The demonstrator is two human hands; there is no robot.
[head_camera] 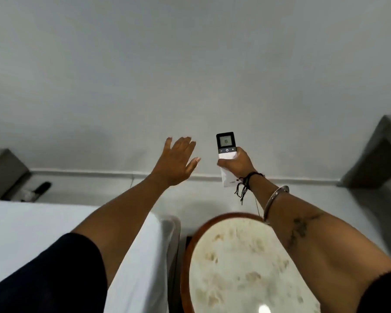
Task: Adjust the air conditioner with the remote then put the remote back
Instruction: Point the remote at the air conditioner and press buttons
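Observation:
My right hand [236, 164] grips a white remote [226, 146] with a dark top, held upright toward the plain wall; its small lit screen and a row of three buttons face me. The thumb rests at the remote's right edge, just below the buttons. The remote's white lower end sticks out under the palm. My left hand [178, 162] is raised to the left of the remote with fingers spread, holding nothing. No air conditioner is in view.
A round table [187, 249] with a pale marble top and a brown wooden rim stands below my right forearm. A white bed [32, 227] lies at lower left. Grey furniture [2, 172] stands at far left, another grey piece [379, 159] at far right. A dark object [42, 188] lies on the floor.

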